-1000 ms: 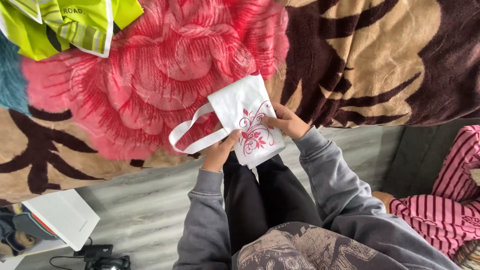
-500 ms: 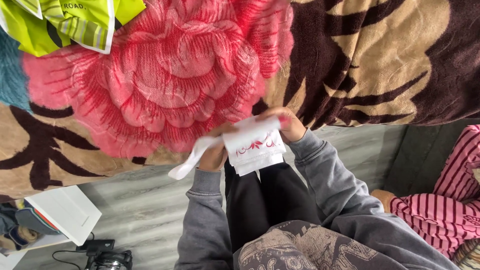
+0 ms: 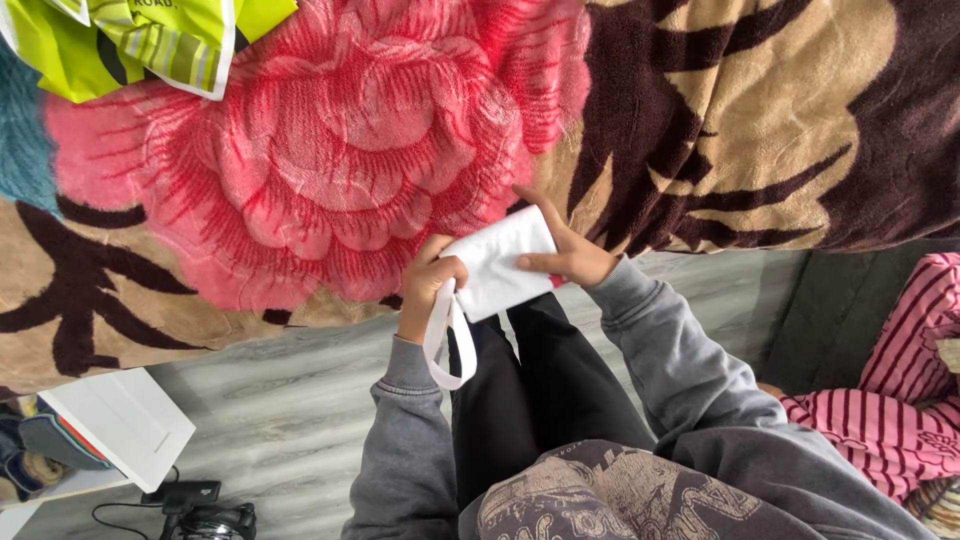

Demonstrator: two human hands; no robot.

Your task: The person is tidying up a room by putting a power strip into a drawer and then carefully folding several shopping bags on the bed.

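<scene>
Knees in black trousers closest to the camera, grey sweatshirt sleeves (image 3: 640, 330) running up from them. Grey wood-look floor (image 3: 280, 400) underneath, with a white box (image 3: 125, 425) and some dark camera gear (image 3: 205, 510) down at the lower left. Pink striped fabric (image 3: 890, 400) off at the right edge, belonging to somebody else by the look of it.

Just above the knees, folded white cloth bag (image 3: 500, 262) pinched between both hands, right at the edge of the bed. Left hand (image 3: 432, 285) curled shut around the bag's left end and the base of its handle, white handle loop (image 3: 445, 345) dangling down over the trousers. Right hand (image 3: 560, 250) half open, fingers stretched along the far edge and thumb pressing the near side, so gripping it flat.

Beyond that, plush blanket (image 3: 330, 140) covering the bed, huge pink rose print, brown and beige leaf pattern (image 3: 760, 120) to the right. Yellow-green plastic bags (image 3: 140, 40) way up at the top left corner.

Compared to a second ago: red flower print on the bag gone from view, bag folded down to a much smaller plain white packet, handle dropped from sticking out left to hanging straight down.
</scene>
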